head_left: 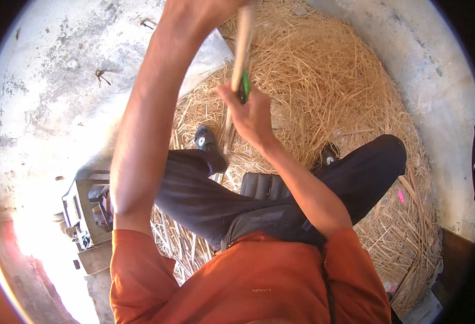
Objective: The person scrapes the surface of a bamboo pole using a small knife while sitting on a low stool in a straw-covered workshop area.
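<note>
A pale stick (241, 47), blurred by motion, runs from the top edge down past my shoe. At its upper end my left hand (208, 9) is closed around it, partly cut off by the picture's edge. Lower down, my right hand (252, 114) grips a small tool with a green and black handle (245, 83), pressed alongside the stick with the thumb against it. Any blade of that tool is hidden. The stick's lower end hangs above the straw-like shavings, between my left shoe (205, 139) and my right hand.
Loose straw-like shavings (324, 70) cover the floor between my spread legs and beyond. A pale, stained wall (48, 108) curves around the left. An open box of small items (94, 208) stands at my left. A pink scrap (401, 196) lies at right.
</note>
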The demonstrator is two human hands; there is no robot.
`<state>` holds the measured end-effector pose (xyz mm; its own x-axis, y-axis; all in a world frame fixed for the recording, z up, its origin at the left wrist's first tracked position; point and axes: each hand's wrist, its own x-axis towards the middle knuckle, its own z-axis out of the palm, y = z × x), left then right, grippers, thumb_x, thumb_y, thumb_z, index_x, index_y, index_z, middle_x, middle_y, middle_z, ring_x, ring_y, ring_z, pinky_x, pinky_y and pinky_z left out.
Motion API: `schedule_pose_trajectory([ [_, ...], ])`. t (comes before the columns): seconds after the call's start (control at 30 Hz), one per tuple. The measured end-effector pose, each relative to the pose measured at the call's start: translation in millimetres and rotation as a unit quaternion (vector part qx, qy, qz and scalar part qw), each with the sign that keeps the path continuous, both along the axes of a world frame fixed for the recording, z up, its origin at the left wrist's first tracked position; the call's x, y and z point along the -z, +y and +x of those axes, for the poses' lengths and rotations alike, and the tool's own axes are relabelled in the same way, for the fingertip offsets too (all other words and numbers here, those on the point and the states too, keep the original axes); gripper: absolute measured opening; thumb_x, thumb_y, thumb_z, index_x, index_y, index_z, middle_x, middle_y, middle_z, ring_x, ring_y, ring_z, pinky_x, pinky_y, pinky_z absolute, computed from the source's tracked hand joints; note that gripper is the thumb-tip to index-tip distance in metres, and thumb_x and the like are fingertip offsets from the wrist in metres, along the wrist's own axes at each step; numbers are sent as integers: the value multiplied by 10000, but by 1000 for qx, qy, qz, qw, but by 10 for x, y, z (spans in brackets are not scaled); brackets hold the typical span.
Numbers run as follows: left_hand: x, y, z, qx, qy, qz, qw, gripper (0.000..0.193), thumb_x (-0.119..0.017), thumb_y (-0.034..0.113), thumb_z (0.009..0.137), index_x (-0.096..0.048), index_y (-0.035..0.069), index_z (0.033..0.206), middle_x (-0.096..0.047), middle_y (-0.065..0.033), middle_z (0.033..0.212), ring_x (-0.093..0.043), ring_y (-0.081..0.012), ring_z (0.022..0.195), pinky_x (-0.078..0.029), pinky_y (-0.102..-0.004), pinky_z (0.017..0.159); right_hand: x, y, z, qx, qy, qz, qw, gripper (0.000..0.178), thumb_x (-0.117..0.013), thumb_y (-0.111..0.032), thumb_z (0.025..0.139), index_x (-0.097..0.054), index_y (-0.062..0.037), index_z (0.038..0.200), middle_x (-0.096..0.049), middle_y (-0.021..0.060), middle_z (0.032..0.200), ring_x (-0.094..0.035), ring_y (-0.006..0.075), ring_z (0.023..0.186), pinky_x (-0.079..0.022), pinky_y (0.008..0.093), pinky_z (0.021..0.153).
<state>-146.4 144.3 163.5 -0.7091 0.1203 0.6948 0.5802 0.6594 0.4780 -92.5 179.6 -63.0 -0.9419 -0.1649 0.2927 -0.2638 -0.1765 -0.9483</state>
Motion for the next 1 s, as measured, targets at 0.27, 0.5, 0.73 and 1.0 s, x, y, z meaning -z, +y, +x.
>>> schedule_pose_trajectory([
  [0.27, 939, -382, 1362, 173, -543, 142, 809, 320, -639, 289, 874, -661, 5, 1019, -643, -56, 680, -627, -115, 655, -470, -251, 588, -429, 716, -375, -12, -131, -310, 942, 217, -521, -263, 936, -519, -52, 884, -307, -57, 541, -278, 39, 406, -264, 225, 370],
  [0.5, 1855, -480, 1321, 34, -252, 457, 852, 998, -505, 694, 766, -45, 140, 1457, -302, -235, 1403, -401, -401, 1235, -387, -444, 955, -439, 571, -63, -60, -283, -437, 851, 218, -480, -301, 947, -481, -90, 891, -200, -78, 555, -245, 36, 440, -248, 202, 406],
  [0.73, 1127, -886, 1199, 85, 205, 447, 867, 441, -358, 536, 899, -511, 123, 896, -613, -55, 678, -602, -147, 533, -565, -383, 680, -535, 206, 238, -302, -474, -365, 742, 386, -443, -435, 954, -515, -56, 938, -227, -88, 548, -218, 30, 403, -204, 200, 361],
  [1.0, 299, -1202, 1522, 28, 166, 359, 918, 437, -461, 505, 874, -548, 88, 778, -500, -14, 580, -391, -89, 413, -458, -288, 554, -146, 878, 702, -353, -427, 30, 832, 449, -411, -433, 969, -550, -6, 968, -258, -91, 514, -244, 11, 398, -207, 194, 359],
])
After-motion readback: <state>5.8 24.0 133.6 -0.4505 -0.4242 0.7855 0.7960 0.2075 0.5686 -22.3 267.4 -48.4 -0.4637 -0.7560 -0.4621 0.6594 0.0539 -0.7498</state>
